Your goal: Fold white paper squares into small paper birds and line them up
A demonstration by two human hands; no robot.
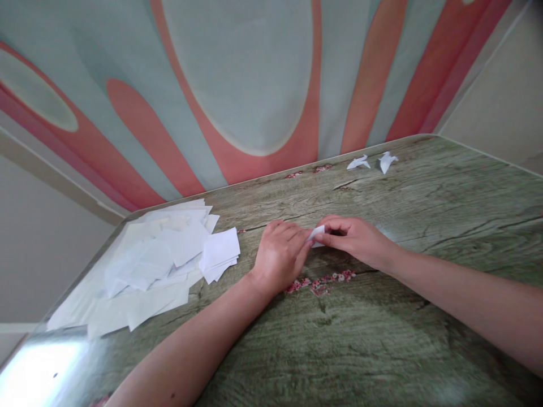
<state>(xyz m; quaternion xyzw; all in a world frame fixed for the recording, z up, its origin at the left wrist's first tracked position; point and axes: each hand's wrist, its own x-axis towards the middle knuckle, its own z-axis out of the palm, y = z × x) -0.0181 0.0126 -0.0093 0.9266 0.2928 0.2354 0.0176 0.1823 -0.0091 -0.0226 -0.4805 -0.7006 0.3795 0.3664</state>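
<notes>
Paper (318,230) lay just right of the left hand (282,254), pinched in the right hand (339,233), its long edge slanting from one to the other; whether the left also gripped, I could not tell. Squares (220,249) sat near the left hand; table (458,198) stretched rightward and toward the person.
</notes>
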